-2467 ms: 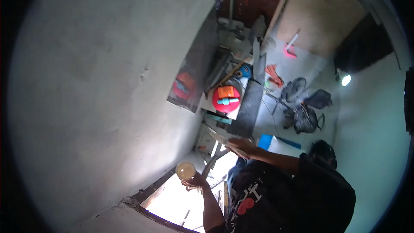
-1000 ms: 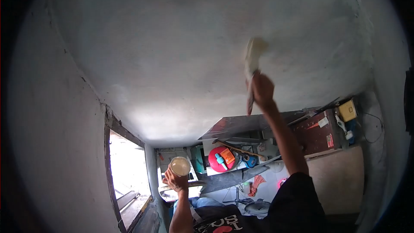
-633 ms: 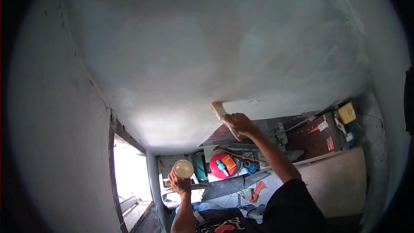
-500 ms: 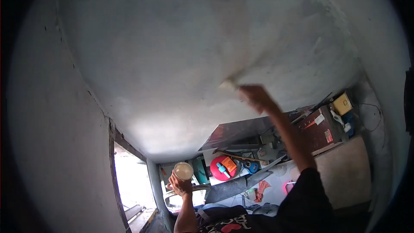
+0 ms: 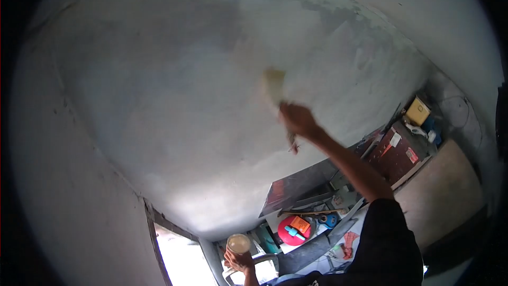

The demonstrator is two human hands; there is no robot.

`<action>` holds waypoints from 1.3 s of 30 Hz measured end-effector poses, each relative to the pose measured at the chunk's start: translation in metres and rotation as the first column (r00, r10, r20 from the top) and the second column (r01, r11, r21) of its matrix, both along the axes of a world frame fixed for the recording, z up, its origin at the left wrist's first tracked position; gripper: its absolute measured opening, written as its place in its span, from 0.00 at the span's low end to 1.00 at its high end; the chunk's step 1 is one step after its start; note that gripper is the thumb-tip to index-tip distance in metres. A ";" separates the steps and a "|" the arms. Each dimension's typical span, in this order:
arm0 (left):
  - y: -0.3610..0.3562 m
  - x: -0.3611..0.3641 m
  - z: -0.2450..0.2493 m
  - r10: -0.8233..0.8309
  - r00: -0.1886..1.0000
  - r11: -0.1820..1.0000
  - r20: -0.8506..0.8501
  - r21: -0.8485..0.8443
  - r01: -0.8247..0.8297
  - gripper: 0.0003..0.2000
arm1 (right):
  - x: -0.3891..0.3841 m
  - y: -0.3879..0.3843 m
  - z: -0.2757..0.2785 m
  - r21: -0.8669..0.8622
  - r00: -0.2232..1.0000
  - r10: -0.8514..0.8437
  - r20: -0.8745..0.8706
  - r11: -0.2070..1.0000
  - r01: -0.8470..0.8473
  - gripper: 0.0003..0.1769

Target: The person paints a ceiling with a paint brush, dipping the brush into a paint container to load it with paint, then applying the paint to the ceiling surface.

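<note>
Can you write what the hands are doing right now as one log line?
right hand: grips brush, raised to ceiling | left hand: holds cup, low | view: blurred

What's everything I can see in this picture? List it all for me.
ceiling: one, patchy grey-white, fills most of the view
brush: one, pale cream, against the ceiling
cup: one, pale tan inside, bottom centre
window opening: one, bright white, bottom left
round red thing: one, red, among clutter at lower right
orange box: one, orange, lying on the round red thing
brown chest: one, dark brown with stickers, at right
yellow box: one, yellow, next to the chest
right hand: one, gripping the brush
left hand: one, holding the cup
</note>
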State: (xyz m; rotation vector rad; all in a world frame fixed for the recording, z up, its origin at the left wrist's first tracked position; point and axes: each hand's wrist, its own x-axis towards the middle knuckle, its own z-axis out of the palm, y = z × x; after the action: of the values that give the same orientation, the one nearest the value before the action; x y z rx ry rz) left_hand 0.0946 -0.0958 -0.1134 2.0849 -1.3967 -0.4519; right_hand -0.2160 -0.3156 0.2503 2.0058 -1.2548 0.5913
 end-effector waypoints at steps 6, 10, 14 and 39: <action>0.001 0.003 -0.034 0.006 0.995 0.993 0.097 -0.116 0.005 0.30 | 0.023 0.067 -0.155 0.893 0.924 -0.207 0.321 0.391 -0.223 0.15; 0.000 0.000 -0.007 -0.085 0.991 0.996 0.102 0.039 0.082 0.32 | 0.008 0.171 -0.323 0.809 0.803 -0.352 0.481 0.532 -0.252 0.09; 0.001 0.006 -0.037 -0.147 0.960 0.963 0.237 -0.187 0.194 0.30 | 0.045 0.321 -0.307 0.627 0.504 -0.563 0.655 0.777 0.054 0.19; -0.005 0.017 -0.037 -0.469 0.874 0.833 0.126 -0.265 0.485 0.25 | 0.181 0.427 -0.270 0.095 -0.898 0.050 0.437 0.990 0.101 0.18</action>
State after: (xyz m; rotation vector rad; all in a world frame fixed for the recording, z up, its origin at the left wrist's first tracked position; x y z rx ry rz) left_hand 0.1116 -0.1007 -0.1499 1.5130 -1.9017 -0.3566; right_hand -0.0350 0.1112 -0.0195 -0.3746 -1.9679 3.2966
